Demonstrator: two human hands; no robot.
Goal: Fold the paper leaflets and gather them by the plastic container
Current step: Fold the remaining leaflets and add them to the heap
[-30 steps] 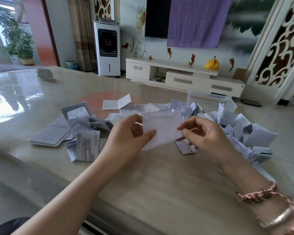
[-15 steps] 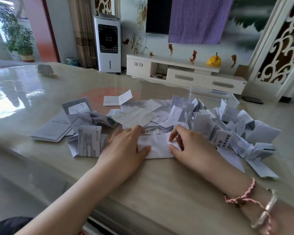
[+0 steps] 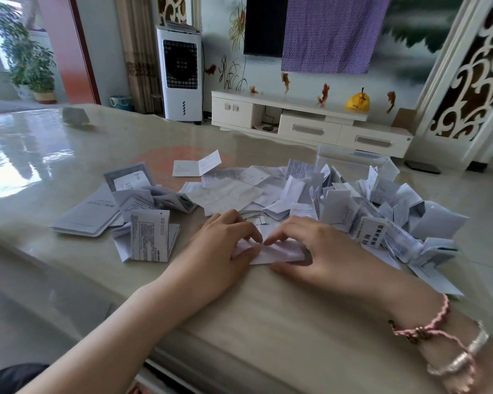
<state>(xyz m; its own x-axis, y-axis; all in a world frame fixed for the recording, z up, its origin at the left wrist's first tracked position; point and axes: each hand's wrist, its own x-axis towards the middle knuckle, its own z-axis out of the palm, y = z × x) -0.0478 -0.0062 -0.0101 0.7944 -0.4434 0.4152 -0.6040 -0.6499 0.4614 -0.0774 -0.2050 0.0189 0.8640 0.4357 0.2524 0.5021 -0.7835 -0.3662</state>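
Across our worktop (image 3: 268, 322), a folded pile (image 3: 382, 211) sits by the plastic container (image 3: 350, 157). Our left hand (image 3: 219, 248) and right hand (image 3: 322, 251) press the leaflet (image 3: 279, 253) flat, grip open-fingered; uneven pressure could skew the crease.

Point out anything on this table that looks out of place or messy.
One folded leaflet lies alone behind the main pile of leaflets, half sprung open. A crumpled sheet sits among the papers left of the left hand. Nothing looks torn or spilled.
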